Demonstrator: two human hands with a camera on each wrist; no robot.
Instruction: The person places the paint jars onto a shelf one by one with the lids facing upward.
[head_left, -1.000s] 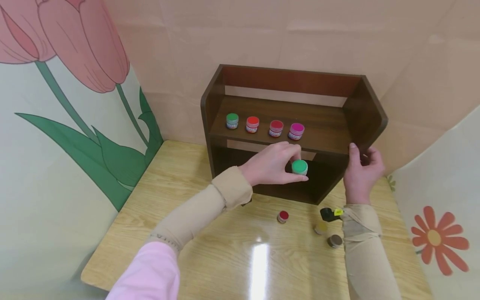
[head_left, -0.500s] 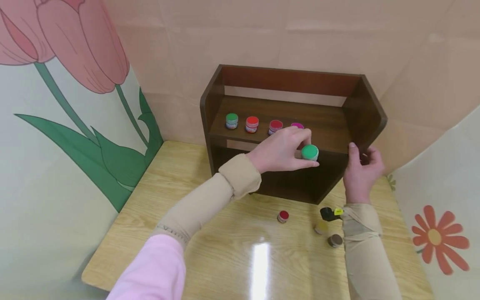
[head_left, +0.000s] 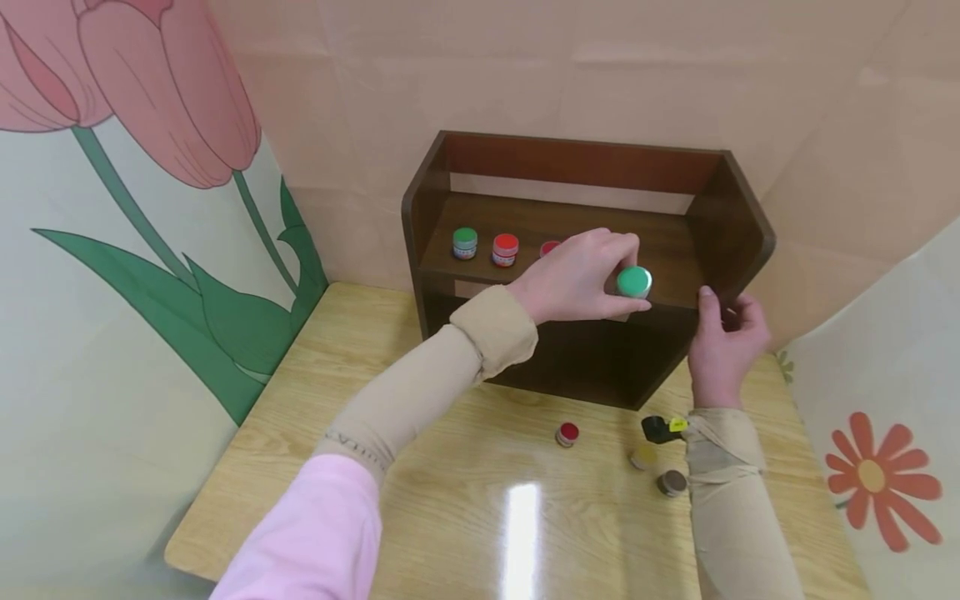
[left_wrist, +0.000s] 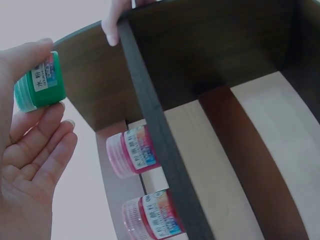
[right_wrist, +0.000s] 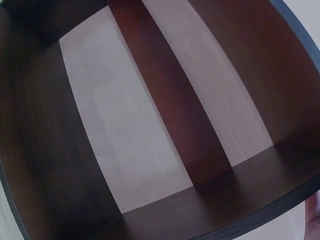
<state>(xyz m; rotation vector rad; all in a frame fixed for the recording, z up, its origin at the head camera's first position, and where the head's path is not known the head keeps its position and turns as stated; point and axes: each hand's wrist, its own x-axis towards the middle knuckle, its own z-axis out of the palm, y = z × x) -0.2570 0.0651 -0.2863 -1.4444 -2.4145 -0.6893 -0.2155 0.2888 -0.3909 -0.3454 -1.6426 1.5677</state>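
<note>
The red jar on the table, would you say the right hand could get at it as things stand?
Probably yes: the red jar stands on the table with nothing over it, but the right hand would first have to let go of the shelf.

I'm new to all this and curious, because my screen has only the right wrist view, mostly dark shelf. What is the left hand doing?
Observer: The left hand is pinching a green-lidded jar.
Visitor: Is it sitting on the upper board?
Observer: No, the left wrist view shows a gap between its base and that board's edge.
Visitor: And the right hand?
Observer: In the head view, it grips the right side of the shelf, thumb at the front edge.
</note>
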